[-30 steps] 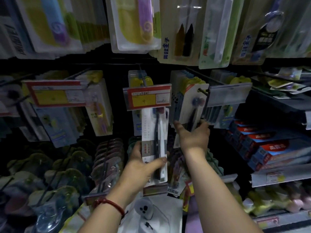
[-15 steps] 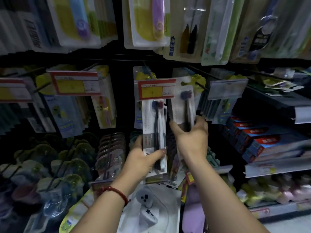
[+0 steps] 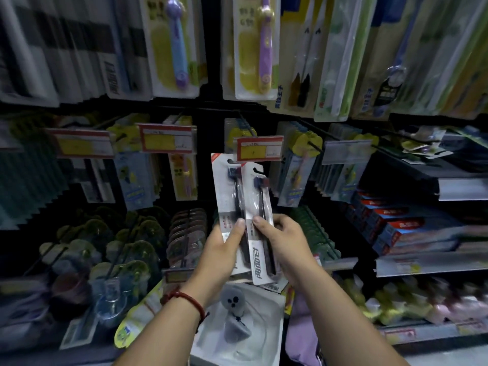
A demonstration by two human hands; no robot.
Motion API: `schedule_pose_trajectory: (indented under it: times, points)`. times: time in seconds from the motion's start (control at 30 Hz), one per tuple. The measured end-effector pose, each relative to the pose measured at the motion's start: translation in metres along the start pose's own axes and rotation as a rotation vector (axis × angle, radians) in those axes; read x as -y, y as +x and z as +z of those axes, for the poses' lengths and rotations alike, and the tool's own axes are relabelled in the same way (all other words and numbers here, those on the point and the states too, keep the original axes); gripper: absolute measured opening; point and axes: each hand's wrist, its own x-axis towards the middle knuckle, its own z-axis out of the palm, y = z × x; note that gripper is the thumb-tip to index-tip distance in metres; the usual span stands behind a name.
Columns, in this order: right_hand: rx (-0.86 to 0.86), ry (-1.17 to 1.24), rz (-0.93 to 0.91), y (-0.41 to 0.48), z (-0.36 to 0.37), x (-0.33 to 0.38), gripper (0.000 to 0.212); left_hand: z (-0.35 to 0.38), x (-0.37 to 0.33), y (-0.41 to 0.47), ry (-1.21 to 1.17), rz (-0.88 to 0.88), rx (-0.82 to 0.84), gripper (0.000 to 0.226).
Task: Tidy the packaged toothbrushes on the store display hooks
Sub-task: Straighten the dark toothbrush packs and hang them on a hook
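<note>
Left hand (image 3: 221,249) clamped, thumb and fingers, on one toothbrush pack (image 3: 227,196), right hand (image 3: 285,241) likewise clamped on a second pack (image 3: 260,207) overlapping it, both rising above the fingertips toward the price tag (image 3: 260,151); judged mid-task, rehanging outstanding.

white toothbrush packs (image 3: 257,207), red-yellow price tag (image 3: 259,149)
</note>
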Motion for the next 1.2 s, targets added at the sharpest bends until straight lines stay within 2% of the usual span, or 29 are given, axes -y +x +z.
schedule_pose_trajectory:
  times: [0.17, 0.3, 0.4, 0.57, 0.7, 0.83, 0.93, 1.03, 1.13, 1.2]
  points:
    - [0.026, -0.042, -0.076, -0.018, 0.035, 0.005, 0.027, -0.025, -0.012, -0.02, -0.084, -0.009, -0.007, 0.031]
    - [0.027, 0.008, -0.08, -0.033, 0.069, 0.007, 0.035, -0.051, -0.014, -0.036, -0.075, 0.003, 0.012, 0.048]
    - [0.062, 0.089, -0.059, -0.039, 0.095, 0.009, 0.043, -0.074, -0.015, -0.042, -0.094, -0.005, -0.04, 0.056]
    - [0.215, 0.147, -0.02, -0.042, 0.143, 0.012, 0.059, -0.123, -0.02, -0.046, -0.099, -0.024, -0.152, 0.043]
    - [0.316, 0.105, -0.006, -0.049, 0.173, 0.014, 0.03, -0.151, -0.02, -0.045, -0.086, -0.037, -0.273, 0.044]
    - [0.37, -0.035, -0.06, -0.054, 0.183, 0.008, 0.03, -0.174, -0.023, -0.05, -0.022, -0.027, -0.314, 0.052]
    - [0.352, -0.054, -0.076, -0.056, 0.185, 0.001, 0.02, -0.203, -0.02, -0.052, 0.043, -0.021, -0.356, 0.045]
    - [0.34, -0.15, -0.093, -0.052, 0.202, -0.004, 0.013, -0.236, -0.024, -0.049, 0.069, -0.024, -0.382, 0.055]
    - [0.328, -0.24, -0.096, -0.032, 0.238, -0.003, 0.016, -0.263, -0.03, -0.039, 0.13, -0.009, -0.346, 0.043]
    - [0.333, -0.198, -0.06, -0.009, 0.268, 0.004, 0.02, -0.277, -0.034, -0.034, 0.189, 0.001, -0.327, 0.041]
